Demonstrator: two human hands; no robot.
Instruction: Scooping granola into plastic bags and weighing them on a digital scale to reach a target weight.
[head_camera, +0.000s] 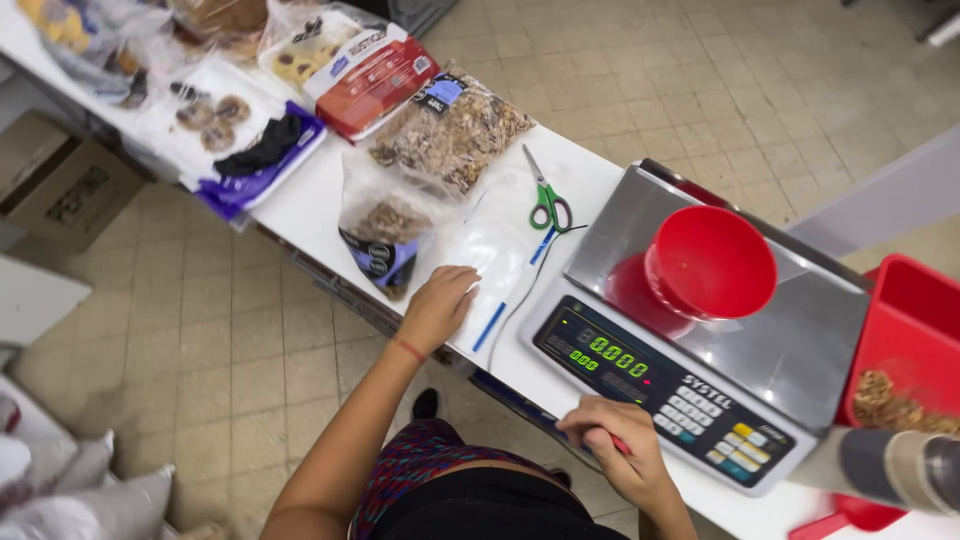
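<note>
My left hand (440, 303) rests flat on a clear empty plastic bag (495, 255) lying on the white counter (300, 200). My right hand (618, 448) grips a thin red object, apparently a pen, at the front edge of a digital scale (700, 340). A red bowl (710, 262) sits on the scale's steel platter. An opened clear bag of brown cereal mix (385, 235) stands just left of my left hand. Green-handled scissors (548, 200) lie beyond the plastic bag.
A larger bag of cereal mix (455, 130), a red package (375, 85) and trays of cookies (215, 115) line the counter further left. A red bin (905, 350) holding mix stands right of the scale. A cardboard box (60, 185) sits on the tiled floor.
</note>
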